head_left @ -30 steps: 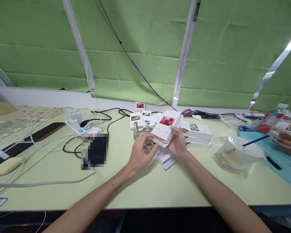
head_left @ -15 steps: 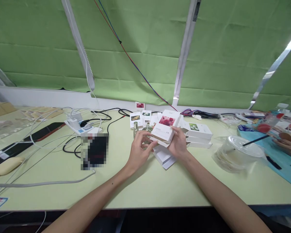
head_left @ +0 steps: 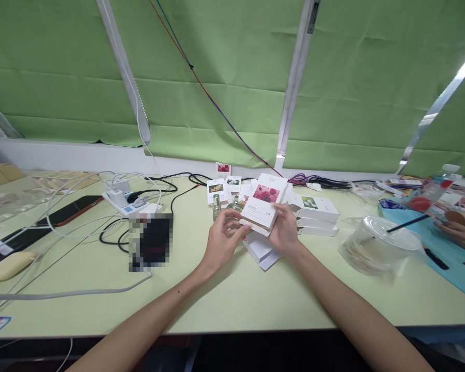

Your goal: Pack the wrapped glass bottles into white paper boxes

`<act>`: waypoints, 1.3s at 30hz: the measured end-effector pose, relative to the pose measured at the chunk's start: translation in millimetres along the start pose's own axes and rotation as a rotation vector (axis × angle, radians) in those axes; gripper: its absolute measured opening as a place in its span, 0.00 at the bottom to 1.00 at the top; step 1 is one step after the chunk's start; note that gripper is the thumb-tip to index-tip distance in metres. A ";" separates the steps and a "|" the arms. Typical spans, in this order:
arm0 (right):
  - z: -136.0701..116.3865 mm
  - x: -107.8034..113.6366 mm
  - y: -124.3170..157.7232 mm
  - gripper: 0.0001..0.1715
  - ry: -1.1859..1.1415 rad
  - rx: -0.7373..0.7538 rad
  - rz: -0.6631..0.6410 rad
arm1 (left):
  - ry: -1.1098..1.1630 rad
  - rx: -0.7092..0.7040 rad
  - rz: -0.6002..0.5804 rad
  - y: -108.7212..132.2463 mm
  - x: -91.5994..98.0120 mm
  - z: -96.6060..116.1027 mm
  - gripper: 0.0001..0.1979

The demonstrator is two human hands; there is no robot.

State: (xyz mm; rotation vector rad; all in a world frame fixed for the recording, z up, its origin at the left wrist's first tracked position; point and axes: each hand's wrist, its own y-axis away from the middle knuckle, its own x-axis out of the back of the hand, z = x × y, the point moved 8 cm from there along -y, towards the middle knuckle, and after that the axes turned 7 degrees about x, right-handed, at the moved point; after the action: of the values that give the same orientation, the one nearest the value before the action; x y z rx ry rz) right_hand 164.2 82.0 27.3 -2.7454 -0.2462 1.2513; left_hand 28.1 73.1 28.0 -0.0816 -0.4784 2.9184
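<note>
Both of my hands hold a small white box with a red flower picture (head_left: 264,202) above the pale green table (head_left: 232,299). My right hand (head_left: 283,230) grips its right side and underside. My left hand (head_left: 221,241) pinches its lower left end with curled fingers. Under the box lie more flat white boxes (head_left: 260,250). Just behind my left hand stand small glass bottles (head_left: 217,205) and little picture cards (head_left: 217,188).
A stack of white boxes (head_left: 316,213) lies to the right. A clear lidded cup with a black straw (head_left: 375,245) lies beyond it. Another person's hand (head_left: 459,230) rests on a blue mat at far right. A power strip (head_left: 128,203), cables and a phone (head_left: 74,210) fill the left.
The flower box has tilted up and its open end flap has been pressed shut by my left fingers. Both hands stay in place.
</note>
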 end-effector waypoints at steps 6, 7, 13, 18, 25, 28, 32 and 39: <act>3.5 -5.3 2.0 0.21 0.001 -0.033 -0.042 | 0.027 0.009 0.002 -3.5 1.3 -4.5 0.19; 3.6 -5.4 2.1 0.21 0.004 -0.034 -0.042 | 0.027 0.007 0.000 -3.7 1.2 -4.4 0.19; 3.6 -5.3 2.0 0.22 0.019 -0.039 -0.045 | 0.038 0.010 0.001 -2.9 -0.3 -1.9 0.19; 2.4 -5.3 2.3 0.23 0.031 -0.028 -0.038 | 0.020 0.009 0.006 -2.6 -0.5 -2.0 0.19; 0.2 -5.4 1.8 0.24 0.047 -0.009 -0.036 | 0.009 0.002 0.015 -2.2 0.8 -1.5 0.19; -0.1 -4.9 1.9 0.23 0.052 -0.009 -0.042 | -0.007 -0.009 0.017 -1.4 0.4 0.4 0.18; -0.6 -4.8 1.7 0.21 0.054 -0.003 -0.031 | -0.043 -0.032 0.016 0.2 0.3 0.3 0.16; 0.2 -3.6 0.8 0.19 0.037 0.005 -0.010 | -0.078 -0.047 0.027 1.6 1.9 -0.3 0.15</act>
State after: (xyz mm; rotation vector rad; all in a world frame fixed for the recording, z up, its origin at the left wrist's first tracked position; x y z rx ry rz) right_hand 161.8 80.5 29.7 -2.7569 -0.2532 1.1953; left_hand 26.0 72.0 27.1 0.0201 -0.5622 2.9456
